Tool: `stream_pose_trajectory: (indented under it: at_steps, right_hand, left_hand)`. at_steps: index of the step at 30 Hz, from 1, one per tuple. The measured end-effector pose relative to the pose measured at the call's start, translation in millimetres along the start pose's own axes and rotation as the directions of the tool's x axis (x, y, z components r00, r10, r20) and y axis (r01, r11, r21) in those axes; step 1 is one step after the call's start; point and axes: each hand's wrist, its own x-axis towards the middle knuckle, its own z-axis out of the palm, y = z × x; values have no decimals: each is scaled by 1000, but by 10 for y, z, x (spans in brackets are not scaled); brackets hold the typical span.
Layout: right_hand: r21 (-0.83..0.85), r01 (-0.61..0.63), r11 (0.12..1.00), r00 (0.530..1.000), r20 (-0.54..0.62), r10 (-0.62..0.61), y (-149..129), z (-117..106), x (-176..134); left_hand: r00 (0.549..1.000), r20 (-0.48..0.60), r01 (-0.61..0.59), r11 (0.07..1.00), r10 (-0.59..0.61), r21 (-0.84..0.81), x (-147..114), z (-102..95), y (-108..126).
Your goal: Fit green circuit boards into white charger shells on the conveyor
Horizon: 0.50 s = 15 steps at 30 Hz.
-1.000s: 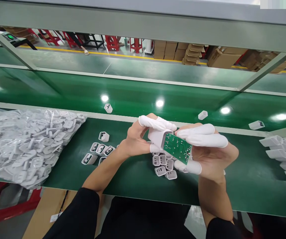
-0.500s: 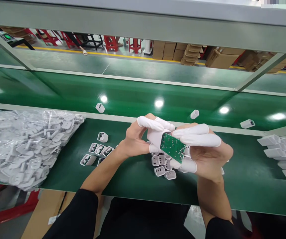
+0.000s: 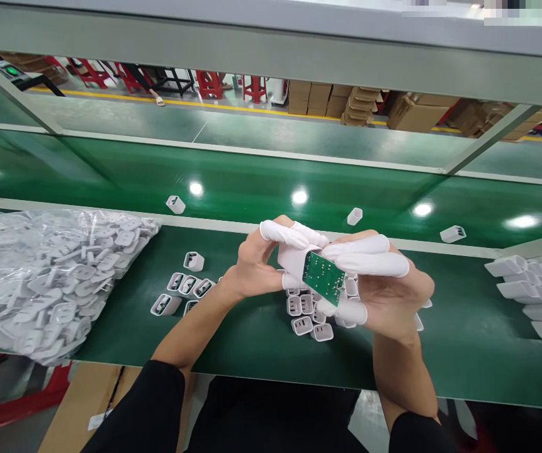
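Observation:
My left hand, with white finger cots, grips a white plastic charger housing above the green bench. My right hand, also in finger cots, pinches a green circuit board whose left end sits partly inside the housing's open mouth. Both hands meet at mid-frame. Under them lies a small cluster of white housings on the bench.
A clear bag of white plug parts lies at the left. Loose housings sit beside it. Three single housings ride the green conveyor belt behind. Stacked white shells fill the right edge.
The circuit board has slid further left into the housing, with less of it showing. The single housings on the belt have drifted left.

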Motion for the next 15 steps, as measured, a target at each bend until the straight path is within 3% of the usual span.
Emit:
stream_pose_trajectory:
  at_steps: [10, 15]
  right_hand:
    - [-22, -25, 999, 999, 35, 26, -10, 17, -15]
    - [-209, 10, 978, 1000, 24, -5, -21, 15, 22]
  left_hand:
    - [1000, 10, -21, 1000, 21, -6, -3, -10, -22]
    - [1000, 2, 6, 1000, -6, -31, -30, 10, -58]
